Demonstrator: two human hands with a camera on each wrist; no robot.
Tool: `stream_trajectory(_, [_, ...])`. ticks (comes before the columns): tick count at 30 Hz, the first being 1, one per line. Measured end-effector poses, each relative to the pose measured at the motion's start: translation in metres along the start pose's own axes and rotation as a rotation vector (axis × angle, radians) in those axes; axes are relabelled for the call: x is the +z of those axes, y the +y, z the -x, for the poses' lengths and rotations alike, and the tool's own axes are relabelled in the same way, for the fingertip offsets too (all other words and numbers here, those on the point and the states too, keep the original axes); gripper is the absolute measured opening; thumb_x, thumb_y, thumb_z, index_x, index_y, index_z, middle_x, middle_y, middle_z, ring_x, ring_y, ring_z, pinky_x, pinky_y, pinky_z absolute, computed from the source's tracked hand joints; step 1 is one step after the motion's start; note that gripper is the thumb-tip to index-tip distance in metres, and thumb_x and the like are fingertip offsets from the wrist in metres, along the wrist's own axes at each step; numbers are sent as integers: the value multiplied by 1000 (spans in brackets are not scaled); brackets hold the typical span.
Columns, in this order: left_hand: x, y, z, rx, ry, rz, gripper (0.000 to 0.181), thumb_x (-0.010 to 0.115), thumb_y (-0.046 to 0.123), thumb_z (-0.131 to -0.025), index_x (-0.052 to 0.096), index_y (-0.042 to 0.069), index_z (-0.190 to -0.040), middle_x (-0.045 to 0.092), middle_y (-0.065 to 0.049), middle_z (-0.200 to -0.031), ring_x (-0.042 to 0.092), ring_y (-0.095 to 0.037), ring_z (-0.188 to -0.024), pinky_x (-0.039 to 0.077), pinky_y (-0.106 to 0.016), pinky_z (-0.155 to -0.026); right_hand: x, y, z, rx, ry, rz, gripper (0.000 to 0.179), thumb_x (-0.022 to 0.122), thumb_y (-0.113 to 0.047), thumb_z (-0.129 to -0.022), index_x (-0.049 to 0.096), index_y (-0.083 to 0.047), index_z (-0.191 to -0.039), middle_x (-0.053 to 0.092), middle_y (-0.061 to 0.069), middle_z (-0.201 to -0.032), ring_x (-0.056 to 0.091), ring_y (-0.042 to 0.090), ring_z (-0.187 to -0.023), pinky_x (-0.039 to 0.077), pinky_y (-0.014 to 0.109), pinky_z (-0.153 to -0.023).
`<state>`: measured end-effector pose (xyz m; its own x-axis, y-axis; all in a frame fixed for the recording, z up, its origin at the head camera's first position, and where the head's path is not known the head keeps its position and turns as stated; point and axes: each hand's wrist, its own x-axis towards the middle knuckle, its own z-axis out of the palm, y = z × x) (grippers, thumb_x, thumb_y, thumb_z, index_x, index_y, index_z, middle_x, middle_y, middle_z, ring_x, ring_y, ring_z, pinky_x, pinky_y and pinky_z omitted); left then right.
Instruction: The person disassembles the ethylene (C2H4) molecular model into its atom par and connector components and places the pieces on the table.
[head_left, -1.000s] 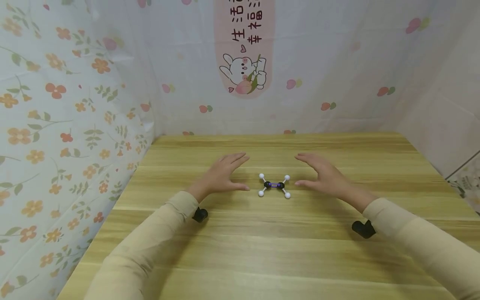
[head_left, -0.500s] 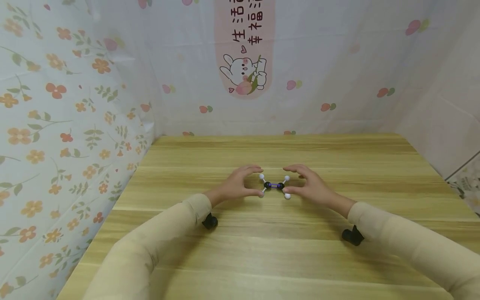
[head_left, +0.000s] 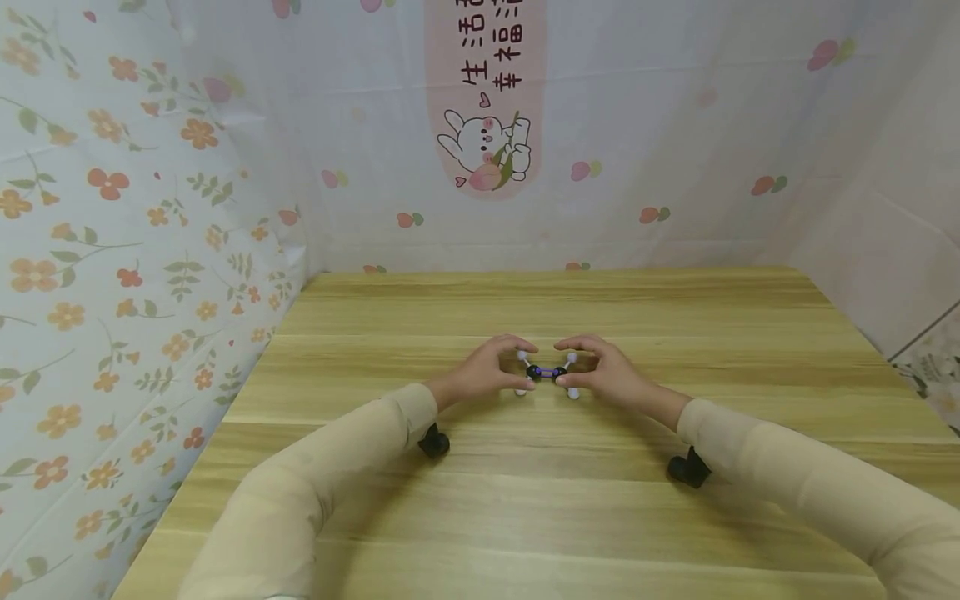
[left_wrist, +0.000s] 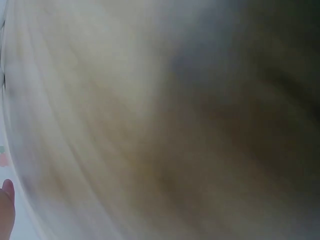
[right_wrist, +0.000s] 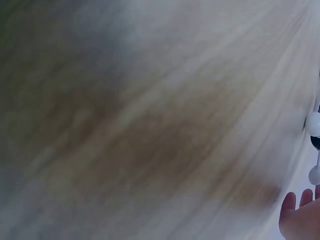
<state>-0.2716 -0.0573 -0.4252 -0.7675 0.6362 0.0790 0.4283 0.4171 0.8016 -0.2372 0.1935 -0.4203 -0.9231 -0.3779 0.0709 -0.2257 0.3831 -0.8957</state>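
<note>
A ball-and-stick molecular model (head_left: 547, 373) lies on the wooden table, with two black balls joined by purple links and white balls on short sticks. My left hand (head_left: 483, 368) is around its left end, thumb in front and fingers behind, with a gap between them. Around the right end, my right hand (head_left: 618, 377) curves the same way, its thumb tip beside the right black ball; contact cannot be told. In the right wrist view, white balls (right_wrist: 314, 124) appear above my fingertips at the edge. The left wrist view has only one fingertip (left_wrist: 7, 192) at its border.
The wooden table (head_left: 495, 517) stretches to a patterned curtain (head_left: 360, 150) at the back and a floral curtain (head_left: 112, 275) on the left. Black wrist-worn devices (head_left: 434, 442) hang beneath both sleeves, near the tabletop.
Both hands have moved inward from either side, and their thumbs and fingers have come closer around the model's ends. The model remains in about the same place.
</note>
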Motion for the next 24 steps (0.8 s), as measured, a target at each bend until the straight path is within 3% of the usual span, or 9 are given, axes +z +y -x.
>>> stream_trajectory(7, [3, -1, -6, -9, 6, 37, 51, 82, 19, -80, 62, 8, -126, 56, 0, -129, 46, -19, -123, 34, -40, -106, 4, 5, -4, 29, 9, -16, 51, 80, -14, -82, 60, -4, -128, 50, 14, -133, 44, 34, -122, 41, 50, -96])
stream_trajectory(15, [6, -4, -11, -40, 15, 63, 40, 82, 15, -80, 66, 9, -116, 58, 1, -120, 51, -15, -112, 39, -36, -100, 6, 9, -6, 25, 3, -3, 44, 80, -13, -82, 64, -4, -122, 54, 15, -128, 50, 28, -104, 45, 34, -81])
stream_trajectory(24, [7, -3, -13, -74, -2, 27, 41, 84, 15, -78, 67, 11, -115, 59, 3, -118, 51, -13, -108, 39, -32, -98, 8, 11, -9, 48, -1, 28, 39, 80, -10, -81, 67, -4, -117, 58, 13, -121, 53, 25, -98, 47, 32, -78])
